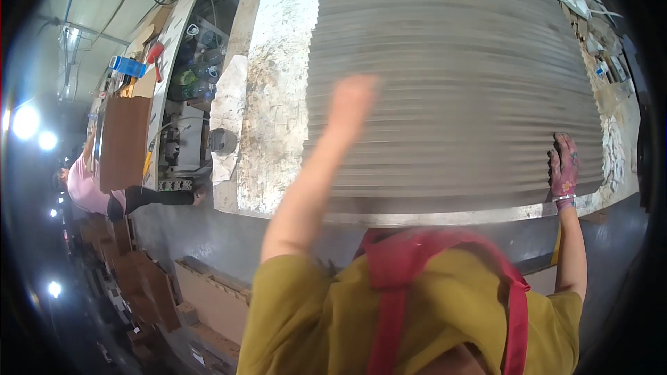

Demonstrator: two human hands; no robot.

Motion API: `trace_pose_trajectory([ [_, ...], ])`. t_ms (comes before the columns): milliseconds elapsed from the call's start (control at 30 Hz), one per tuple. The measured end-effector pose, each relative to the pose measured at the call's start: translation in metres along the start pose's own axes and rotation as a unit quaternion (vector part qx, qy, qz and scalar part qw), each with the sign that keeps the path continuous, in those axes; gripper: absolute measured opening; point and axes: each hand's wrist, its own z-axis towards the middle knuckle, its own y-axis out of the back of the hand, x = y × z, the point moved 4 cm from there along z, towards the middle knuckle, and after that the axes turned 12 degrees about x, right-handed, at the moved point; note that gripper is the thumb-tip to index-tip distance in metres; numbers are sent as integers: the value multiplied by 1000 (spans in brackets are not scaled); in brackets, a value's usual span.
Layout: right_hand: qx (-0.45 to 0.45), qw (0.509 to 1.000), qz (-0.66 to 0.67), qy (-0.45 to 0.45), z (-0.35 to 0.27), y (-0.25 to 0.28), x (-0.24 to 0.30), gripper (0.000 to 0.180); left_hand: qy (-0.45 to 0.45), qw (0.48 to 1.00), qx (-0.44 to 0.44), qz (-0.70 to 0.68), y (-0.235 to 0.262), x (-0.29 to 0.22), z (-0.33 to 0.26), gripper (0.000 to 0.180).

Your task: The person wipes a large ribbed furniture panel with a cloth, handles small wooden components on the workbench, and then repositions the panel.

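Observation:
A large grey ridged sheet [458, 97] lies across the worktable, its ridges running left to right. Over its left part is my left hand [353, 101], bare and smeared by motion. Its fingers are too blurred to read, and whether anything is in them does not show. In a patterned pink glove, my right hand [566, 167] rests flat on the sheet near its right front corner, fingers stretched out and holding nothing. A stained white board [274, 97] shows from under the sheet's left edge.
A dark round container [223, 141] and a whitish cloth [231, 94] lie at the table's left edge. Loose scraps [613, 142] line the right edge. Farther left, another person [97, 187] stands by a bench with a brown board [125, 142]. Cardboard boxes [212, 295] stand on the floor.

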Motion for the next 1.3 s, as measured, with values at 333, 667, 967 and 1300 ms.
trace_pose_trajectory([
  [333, -12, 1000, 15, -20, 1, 6, 10, 40, -15, 1000, -13, 11, -2, -76, 32, 31],
  [667, -26, 999, 17, -15, 2, 13, 12, 38, 173, 982, 14, 77, 43, 15, -19, 26],
  [967, -33, 998, 52, 0, -3, 8, 3, 38, 21, 999, 24, 25, -57, -89, 33, 28],
  [1300, -20, 999, 40, -4, -1, 5, 2, 39, 65, 993, 37, 89, -9, -71, -20, 28],
])
